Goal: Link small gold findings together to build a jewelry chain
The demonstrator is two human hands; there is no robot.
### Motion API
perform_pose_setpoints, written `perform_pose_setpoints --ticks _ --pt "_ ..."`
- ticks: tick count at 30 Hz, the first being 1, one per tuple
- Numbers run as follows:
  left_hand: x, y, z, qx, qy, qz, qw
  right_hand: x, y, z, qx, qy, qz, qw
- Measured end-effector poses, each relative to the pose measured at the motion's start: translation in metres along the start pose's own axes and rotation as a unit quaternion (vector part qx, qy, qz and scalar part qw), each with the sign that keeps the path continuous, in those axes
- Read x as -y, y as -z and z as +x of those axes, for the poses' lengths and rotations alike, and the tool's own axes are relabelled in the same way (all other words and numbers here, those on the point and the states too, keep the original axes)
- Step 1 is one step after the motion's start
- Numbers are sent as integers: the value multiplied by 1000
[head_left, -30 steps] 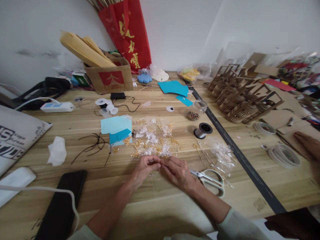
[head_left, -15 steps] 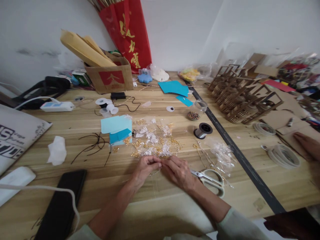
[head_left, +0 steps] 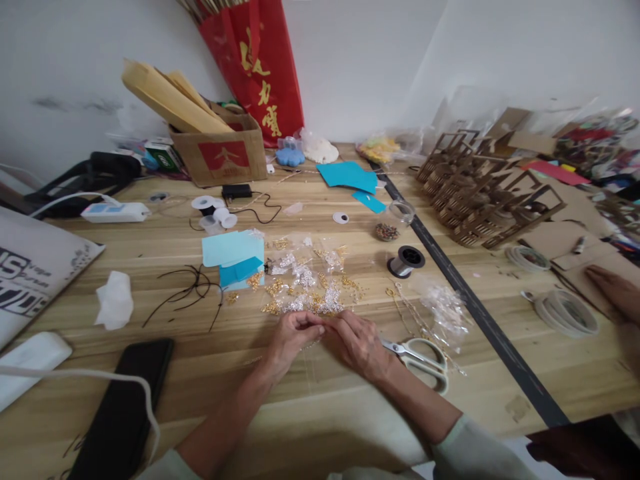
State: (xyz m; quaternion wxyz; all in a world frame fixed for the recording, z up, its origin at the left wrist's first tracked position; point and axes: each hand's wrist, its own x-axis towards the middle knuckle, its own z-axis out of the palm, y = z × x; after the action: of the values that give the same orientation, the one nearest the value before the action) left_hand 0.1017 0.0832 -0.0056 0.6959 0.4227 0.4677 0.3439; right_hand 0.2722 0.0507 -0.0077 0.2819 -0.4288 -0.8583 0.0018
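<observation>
My left hand and my right hand meet at the fingertips over the table, both closed in a pinch. From beneath my left fingers a thin chain shows. What sits between the right fingertips is too small to make out. Just beyond the hands lie silver beads and gold beads in loose heaps, some on clear plastic. Beside my right wrist rest scissors with pale handles. Past them are gold and silver chains and a crumpled clear bag.
A wire spool and a bead jar stand at right of centre. Brown wooden models fill the back right. At left lie black cords, blue cards and a phone. Another person's hand rests at far right.
Both hands stay almost in place, with only a slight shift of the fingers. The things on the table look unchanged.
</observation>
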Motion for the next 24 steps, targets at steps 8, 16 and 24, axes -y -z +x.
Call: perform_pose_setpoints --ticks 8,16,24 --pt "1 -2 -3 -8 -21 5 1000 0 -2 -3 8 0 -32 999" --pt "6 -3 -2 -24 -94 86 992 2 -8 -2 -14 -27 -22 999" --pt "5 -7 -9 -100 -318 288 898 5 -6 3 9 -62 27 998"
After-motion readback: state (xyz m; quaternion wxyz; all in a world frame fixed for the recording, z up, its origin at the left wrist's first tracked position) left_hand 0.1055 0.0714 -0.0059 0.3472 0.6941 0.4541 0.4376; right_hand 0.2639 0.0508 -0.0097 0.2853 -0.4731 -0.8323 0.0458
